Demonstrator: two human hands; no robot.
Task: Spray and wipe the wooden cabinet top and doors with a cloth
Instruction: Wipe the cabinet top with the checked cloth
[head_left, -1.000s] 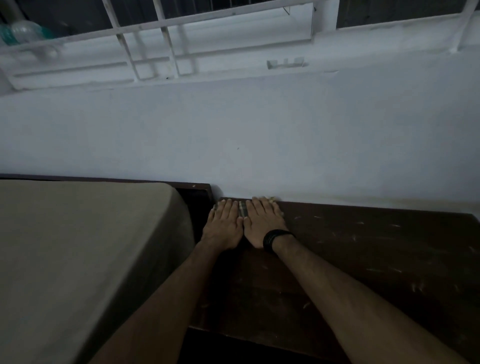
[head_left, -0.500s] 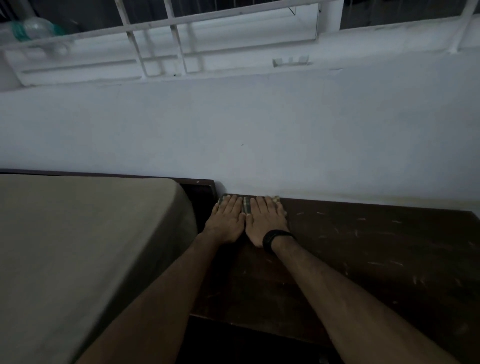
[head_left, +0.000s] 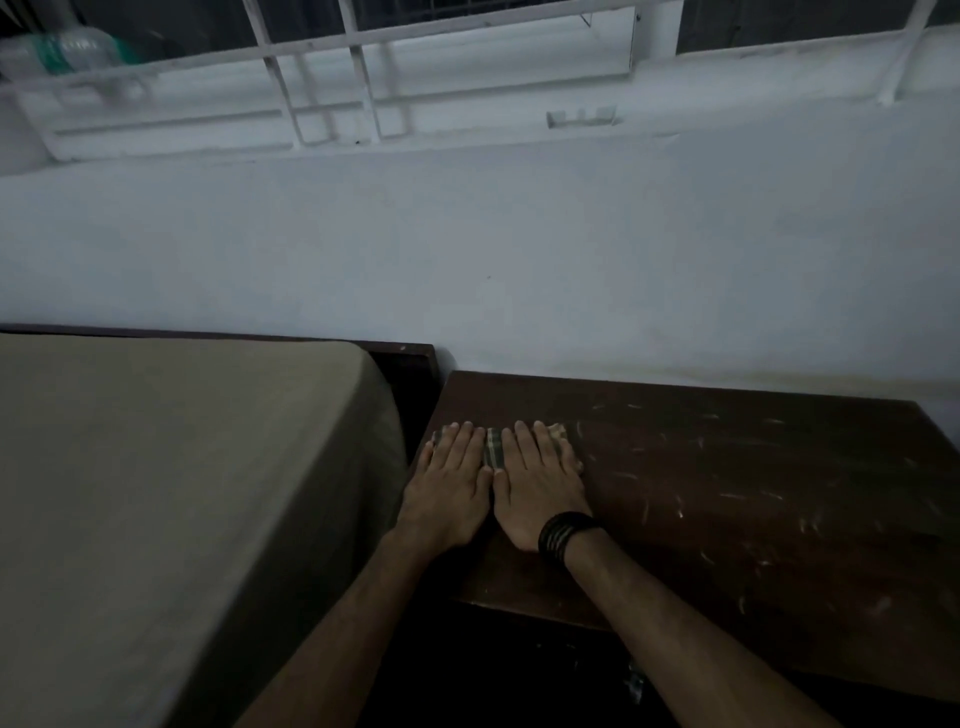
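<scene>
A dark wooden cabinet top (head_left: 727, 493) with pale scratch marks runs along the white wall. A checked cloth (head_left: 493, 448) lies flat near its left end, mostly hidden under my hands. My left hand (head_left: 451, 488) and my right hand (head_left: 537, 483) press on it side by side with straight fingers, thumbs nearly touching. A black band circles my right wrist. The cabinet doors below the front edge are in deep shadow. No spray bottle shows.
A bed with a tan sheet (head_left: 171, 493) stands close against the cabinet's left side. Above, a white window grille (head_left: 332, 88) with a plastic bottle (head_left: 72, 52) on the ledge at upper left.
Both hands have slid the cloth back from the wall edge toward me, leaving a strip of bare cabinet top between the fingertips and the wall.
</scene>
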